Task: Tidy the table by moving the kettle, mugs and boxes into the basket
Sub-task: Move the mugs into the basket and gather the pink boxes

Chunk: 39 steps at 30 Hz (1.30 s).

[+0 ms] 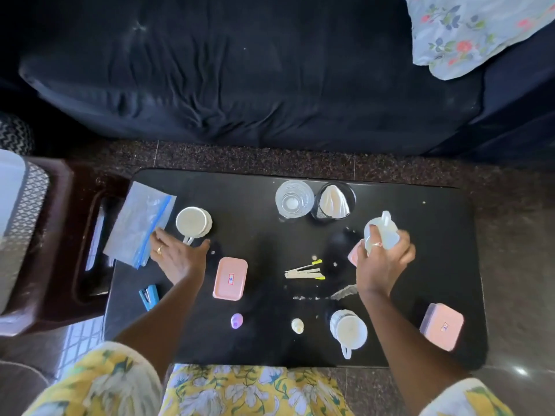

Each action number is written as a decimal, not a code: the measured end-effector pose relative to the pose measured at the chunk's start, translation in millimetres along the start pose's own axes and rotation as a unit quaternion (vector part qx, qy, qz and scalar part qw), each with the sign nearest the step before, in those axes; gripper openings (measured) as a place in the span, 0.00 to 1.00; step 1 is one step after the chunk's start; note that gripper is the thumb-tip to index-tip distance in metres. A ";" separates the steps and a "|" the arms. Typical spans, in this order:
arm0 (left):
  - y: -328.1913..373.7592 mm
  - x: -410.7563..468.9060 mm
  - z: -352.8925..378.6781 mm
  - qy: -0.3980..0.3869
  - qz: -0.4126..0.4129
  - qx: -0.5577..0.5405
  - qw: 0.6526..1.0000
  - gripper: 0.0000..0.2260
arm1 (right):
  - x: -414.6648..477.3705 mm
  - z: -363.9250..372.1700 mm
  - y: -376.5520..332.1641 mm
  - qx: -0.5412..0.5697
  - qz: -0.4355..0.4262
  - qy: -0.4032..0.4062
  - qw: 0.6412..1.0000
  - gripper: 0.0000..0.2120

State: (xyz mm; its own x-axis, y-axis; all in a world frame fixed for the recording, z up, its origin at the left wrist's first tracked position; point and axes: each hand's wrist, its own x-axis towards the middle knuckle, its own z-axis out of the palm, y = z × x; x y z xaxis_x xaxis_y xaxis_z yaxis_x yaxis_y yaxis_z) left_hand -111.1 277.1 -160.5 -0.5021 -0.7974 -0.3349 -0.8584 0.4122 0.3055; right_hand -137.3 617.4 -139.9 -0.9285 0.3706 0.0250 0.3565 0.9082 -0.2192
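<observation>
Reaching toward the far-left white mug point(193, 222), the left hand point(177, 256) lies spread just below it, thumb tip beside the handle, which points back at the palm. The right hand point(384, 259) is clasped around the translucent kettle point(380, 232) at far right; the basket point(60, 235) stands left of the table point(270, 340), nearer the left hand.

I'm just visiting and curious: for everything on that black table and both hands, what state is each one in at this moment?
left hand: open, reaching at the mug's handle
left mug: upright, looks empty
right hand: gripping a translucent container, lifted
near mug: upright, on table
middle pink box: lid on, flat
right pink box: closed, at table's edge
glass: upright, empty
black mesh cup: upright, holding something white
zip bag: flat, overhanging the table's left edge
</observation>
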 end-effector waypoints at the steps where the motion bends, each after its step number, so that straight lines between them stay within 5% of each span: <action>1: -1.5 7.8 -2.8 -0.022 0.013 -0.006 1.000 0.49 | -11.7 1.5 -3.9 -0.005 -0.019 0.003 1.000 0.23; 7: 10.2 39.5 -7.9 -0.121 0.122 -0.017 0.985 0.38 | -72.6 7.2 -42.8 -0.057 -0.198 -0.007 0.978 0.24; 15: -1.9 48.4 -49.4 -0.133 0.150 -0.151 0.968 0.32 | -108.6 17.9 -162.2 0.006 -0.366 -0.019 0.930 0.23; 20: -28.8 89.1 -125.7 -0.073 0.137 -0.229 0.961 0.24 | -113.9 28.3 -281.1 0.140 -0.492 0.051 0.858 0.19; 25: -61.6 150.6 -215.3 0.031 0.113 -0.251 0.961 0.27 | -123.7 19.0 -417.1 0.245 -0.557 0.098 0.788 0.20; 28: -82.6 197.1 -257.1 0.079 0.087 -0.228 0.967 0.29 | -137.4 12.2 -491.1 0.256 -0.568 0.038 0.781 0.26; 35: -113.2 296.2 -286.5 -0.013 -0.031 -0.097 0.995 0.34 | -167.4 26.9 -621.5 0.145 -0.618 -0.200 0.746 0.41; 39: -120.0 325.3 -281.5 -0.033 -0.046 0.019 0.998 0.32 | -178.8 60.4 -659.9 0.071 -0.601 -0.242 0.758 0.42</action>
State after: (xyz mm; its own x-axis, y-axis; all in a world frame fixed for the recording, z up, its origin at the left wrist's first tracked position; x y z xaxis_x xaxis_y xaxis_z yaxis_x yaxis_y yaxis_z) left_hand -141.7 -155.7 -55.2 -0.4261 -0.8020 -0.4186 -0.9037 0.3559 0.2380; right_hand -212.9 -59.9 -58.6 -0.5153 -0.8547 -0.0636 -0.7608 0.4903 -0.4252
